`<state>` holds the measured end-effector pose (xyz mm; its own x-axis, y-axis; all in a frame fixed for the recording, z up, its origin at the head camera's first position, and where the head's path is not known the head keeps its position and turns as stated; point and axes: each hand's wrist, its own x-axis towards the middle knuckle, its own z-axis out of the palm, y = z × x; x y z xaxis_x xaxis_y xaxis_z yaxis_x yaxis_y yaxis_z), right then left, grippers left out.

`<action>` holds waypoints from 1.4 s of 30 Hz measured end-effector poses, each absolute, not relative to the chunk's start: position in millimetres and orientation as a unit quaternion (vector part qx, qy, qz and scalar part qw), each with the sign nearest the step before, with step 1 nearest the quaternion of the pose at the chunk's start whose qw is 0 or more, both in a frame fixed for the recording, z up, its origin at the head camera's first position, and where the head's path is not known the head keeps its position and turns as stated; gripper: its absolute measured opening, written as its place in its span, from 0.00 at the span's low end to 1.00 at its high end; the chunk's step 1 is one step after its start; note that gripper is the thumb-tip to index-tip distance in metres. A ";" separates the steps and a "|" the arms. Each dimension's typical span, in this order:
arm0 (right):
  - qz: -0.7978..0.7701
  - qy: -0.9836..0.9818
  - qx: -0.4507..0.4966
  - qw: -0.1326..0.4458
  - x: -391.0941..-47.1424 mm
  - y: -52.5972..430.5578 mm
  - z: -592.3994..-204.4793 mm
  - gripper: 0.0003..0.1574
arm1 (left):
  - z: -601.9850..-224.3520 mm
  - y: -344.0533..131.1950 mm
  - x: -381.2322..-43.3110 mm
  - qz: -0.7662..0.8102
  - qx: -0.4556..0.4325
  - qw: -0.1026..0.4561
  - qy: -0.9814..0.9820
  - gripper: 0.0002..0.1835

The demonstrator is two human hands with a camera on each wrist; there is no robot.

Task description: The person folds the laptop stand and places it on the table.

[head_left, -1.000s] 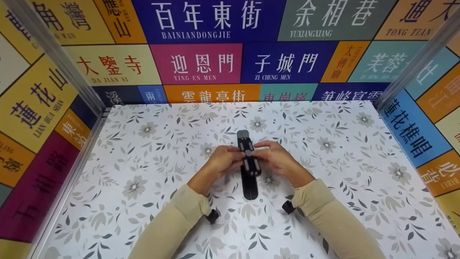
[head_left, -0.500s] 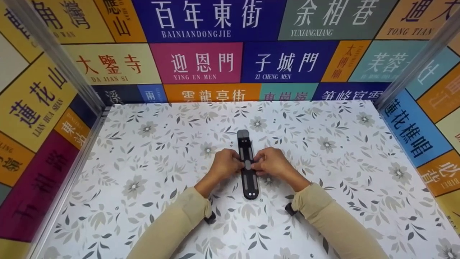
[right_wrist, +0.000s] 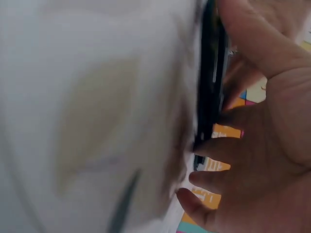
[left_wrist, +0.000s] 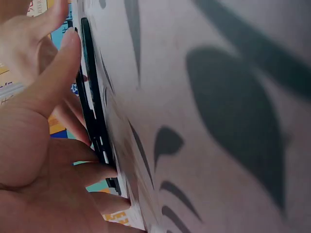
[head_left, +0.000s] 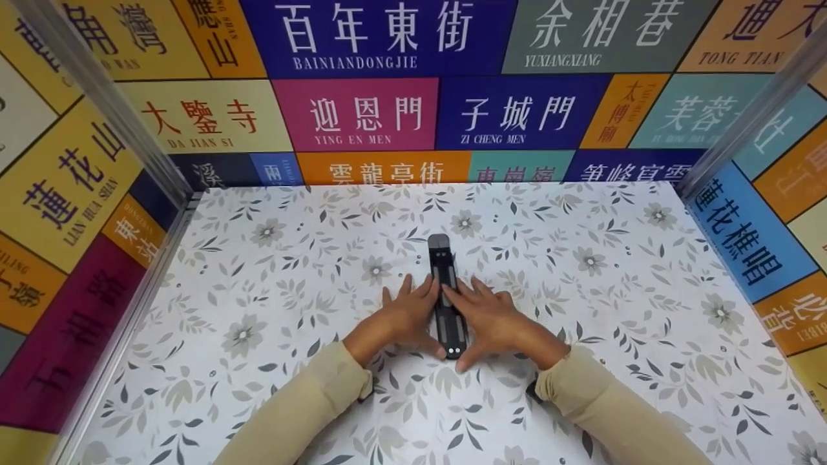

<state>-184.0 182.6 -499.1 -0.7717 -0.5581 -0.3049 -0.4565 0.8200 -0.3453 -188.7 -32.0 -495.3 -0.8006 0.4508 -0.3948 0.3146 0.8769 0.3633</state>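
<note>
A slim black folding stand with a grey far end lies lengthwise on the table, pale strips and two light dots on its top. My left hand is along its left side, fingers straight and spread, thumb by the near end. On the other side my right hand mirrors it, fingertips over the stand's middle and thumb near the close end. The left wrist view shows the stand edge-on as two thin layers with a narrow gap. Fingertips meet its dark edge in the right wrist view.
The table has a white cover printed with grey flowers and leaves. Colourful panels with large characters stand behind it and at both sides. Metal posts rise at the back corners.
The stand's tilted upper part has come down flat onto the lower part. Both hands have gone from pinching its sides to spread fingers, thumbs moving toward the near end.
</note>
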 end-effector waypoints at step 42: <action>-0.177 0.931 -0.263 0.183 -177.0 202.3 -500.8 0.82 | -504.2 -30.3 -188.8 0.241 0.218 0.246 0.913 0.67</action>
<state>-177.0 202.3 -500.8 -0.7947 -0.5543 -0.2473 -0.4244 0.7988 -0.4264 -188.8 -30.3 -504.2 -0.7831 0.5176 -0.3446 0.2797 0.7882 0.5482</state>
